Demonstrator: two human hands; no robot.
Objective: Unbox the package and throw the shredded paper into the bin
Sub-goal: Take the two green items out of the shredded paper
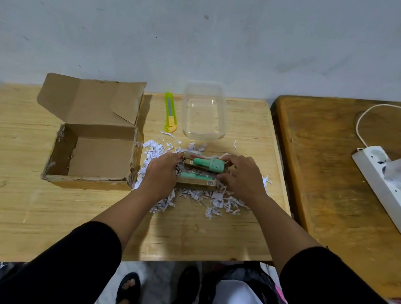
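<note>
On the table (74, 216), the open cardboard box (94, 153) sits left of centre, apparently emptied. Just right of it the shredded paper (203, 198) spreads under both hands. The product boxes (199, 173) lie with long axes across the frame, left hand (160, 171) and right hand (239, 176) gripping opposite ends with curled fingers. The clear bin (205, 111) stands above, nearer the right hand.

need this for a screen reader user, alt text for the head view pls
Both hands, left hand and right hand, grip small product boxes on shredded paper on a wooden table. An emptied cardboard box sits left; a utility knife and clear tub behind.
</note>
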